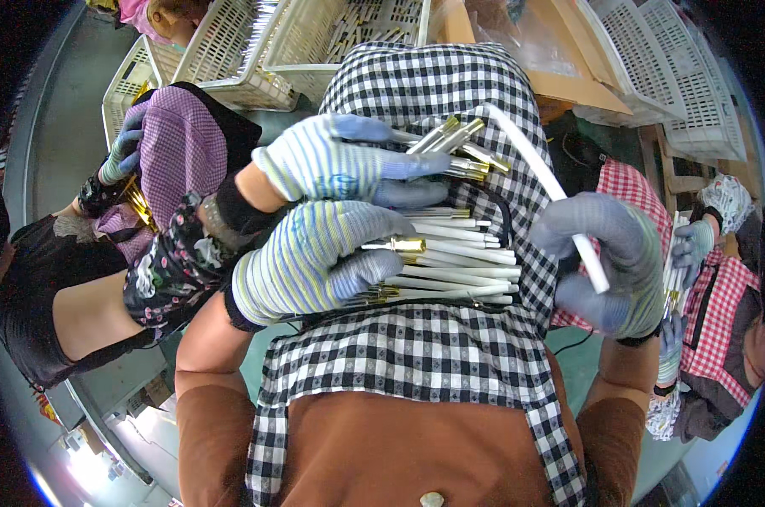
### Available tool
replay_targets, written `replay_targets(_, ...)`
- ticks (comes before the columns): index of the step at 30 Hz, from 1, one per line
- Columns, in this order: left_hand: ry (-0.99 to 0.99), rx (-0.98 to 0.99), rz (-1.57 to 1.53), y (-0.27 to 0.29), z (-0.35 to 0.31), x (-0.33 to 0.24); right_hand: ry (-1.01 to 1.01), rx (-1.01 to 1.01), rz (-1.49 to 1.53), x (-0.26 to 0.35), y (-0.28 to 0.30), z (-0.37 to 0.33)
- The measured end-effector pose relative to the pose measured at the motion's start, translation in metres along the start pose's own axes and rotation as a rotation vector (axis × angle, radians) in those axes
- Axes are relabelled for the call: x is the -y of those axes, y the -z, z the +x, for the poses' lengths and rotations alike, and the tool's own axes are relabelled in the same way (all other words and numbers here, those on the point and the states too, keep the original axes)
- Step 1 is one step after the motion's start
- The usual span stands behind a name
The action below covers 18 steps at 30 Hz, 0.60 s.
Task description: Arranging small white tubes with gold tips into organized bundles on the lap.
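My left hand (315,262), in a striped knit glove with grey-blue fingertips, is closed on a white rod with a gold metal end (412,245). Under its fingers, several white rods (471,258) lie side by side in my lap on the black-and-white checked apron (374,355). My right hand (615,262), gloved alike, is closed round a long plain white rod (534,160) that points up and to the left. A co-worker's gloved hand (348,160) reaches in from the left, just beyond mine, over several gold-ended white rods (450,139).
Beyond my knees stand white plastic crates (230,51) holding rods, and a cardboard box (577,84). Stacked crates (678,76) are at the far right. The left co-worker's floral sleeve (179,262) lies close to my arm. Another person in red checks (712,329) holds rods at the right.
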<state>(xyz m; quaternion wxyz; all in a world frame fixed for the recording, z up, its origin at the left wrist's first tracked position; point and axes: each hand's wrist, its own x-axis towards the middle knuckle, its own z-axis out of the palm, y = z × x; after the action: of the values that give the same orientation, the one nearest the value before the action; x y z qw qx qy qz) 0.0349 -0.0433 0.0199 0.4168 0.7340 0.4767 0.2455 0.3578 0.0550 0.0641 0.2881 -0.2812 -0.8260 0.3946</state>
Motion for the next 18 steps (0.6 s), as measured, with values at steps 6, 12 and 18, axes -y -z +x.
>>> replay_targets(6, 0.025, -0.052, 0.067, -0.001, 0.007, 0.009, -0.118, 0.189, 0.141, -0.005, 0.005, -0.003)
replay_targets(12, -0.074, -0.100, 0.045, -0.001, 0.013, 0.019, -0.038, 0.219, -0.085, -0.013, 0.005, -0.004)
replay_targets(18, -0.056, -0.081, -0.020, 0.003, 0.012, 0.022, 0.075, 0.237, -0.173, -0.013, 0.011, -0.003)
